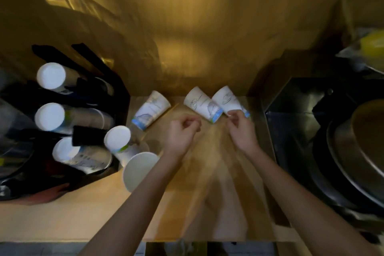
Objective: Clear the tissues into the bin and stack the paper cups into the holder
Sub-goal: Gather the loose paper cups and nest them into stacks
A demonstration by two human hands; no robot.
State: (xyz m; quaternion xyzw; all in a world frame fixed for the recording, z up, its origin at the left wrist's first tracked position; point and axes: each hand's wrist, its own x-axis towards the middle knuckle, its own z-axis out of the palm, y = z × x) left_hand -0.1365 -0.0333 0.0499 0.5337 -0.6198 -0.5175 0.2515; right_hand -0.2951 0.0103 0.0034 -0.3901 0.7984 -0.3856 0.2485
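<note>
Three white paper cups with blue print stand upside down at the back of the wooden counter: a left cup, a middle cup and a right cup. My right hand pinches the rim of the right cup. My left hand hovers in front of the middle cup with its fingers curled in, holding nothing. A black cup holder at the left carries several stacks of cups. One more cup stack leans by the holder, with an open cup in front of it. No tissues or bin are in view.
A wooden wall rises behind the cups. To the right sit a dark metal sink surround and stacked metal pans. A yellow item lies at the far right. The picture is blurred by motion.
</note>
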